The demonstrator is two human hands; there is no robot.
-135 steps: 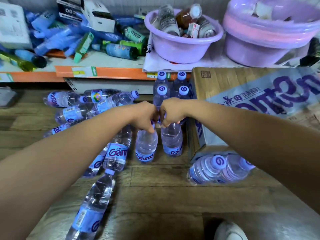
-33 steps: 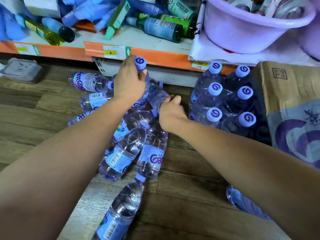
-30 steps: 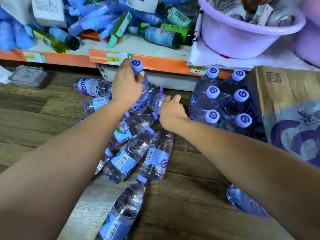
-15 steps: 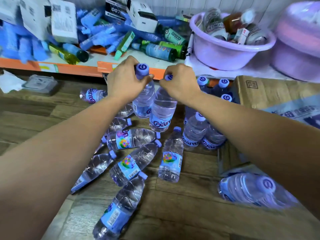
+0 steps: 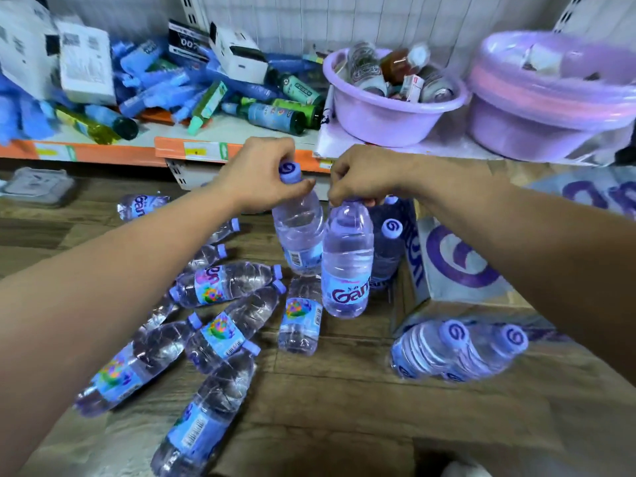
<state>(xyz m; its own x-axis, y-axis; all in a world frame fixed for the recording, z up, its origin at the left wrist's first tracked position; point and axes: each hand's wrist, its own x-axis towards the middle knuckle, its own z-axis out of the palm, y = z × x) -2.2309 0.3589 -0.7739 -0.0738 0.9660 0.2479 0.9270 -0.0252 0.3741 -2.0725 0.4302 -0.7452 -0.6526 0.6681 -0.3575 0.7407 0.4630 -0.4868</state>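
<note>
Nearest, below and to the left of the hands: fallen bottles (image 5: 227, 333) strewn on the wood floor (image 5: 344, 401), full, caps on, pointing every which way. Below the right hand (image 5: 361, 180): a pair of bottles (image 5: 454, 352) on their sides, caps toward the camera.

Next, the work itself. Left hand (image 5: 261, 177) curled round the neck of the left bottle (image 5: 299, 235), thumb and fingers closed just under the blue cap, body hanging slightly tilted. Right hand wrapped over the top of the right bottle (image 5: 346, 266), cap hidden inside the fingers, body hanging upright, touching or nearly touching its neighbour. Both apparently held clear of the floor, above the fallen ones.

Likely handling: full of water, so fairly heavy for a neck grip. Thin clear plastic, springy and easy to dent at the waist, slick over the label. Best taken at the neck ring under the cap, where stiffest; the ribbed shoulder as second choice. Little risk of breakage, but prone to swing, and to topple if set down crooked.

Just beyond the right hand: standing bottles (image 5: 390, 249) against a carton (image 5: 461, 256). Farther off, past both hands: a shelf (image 5: 103, 154) of jumbled goods and a purple basin (image 5: 389, 122).
</note>
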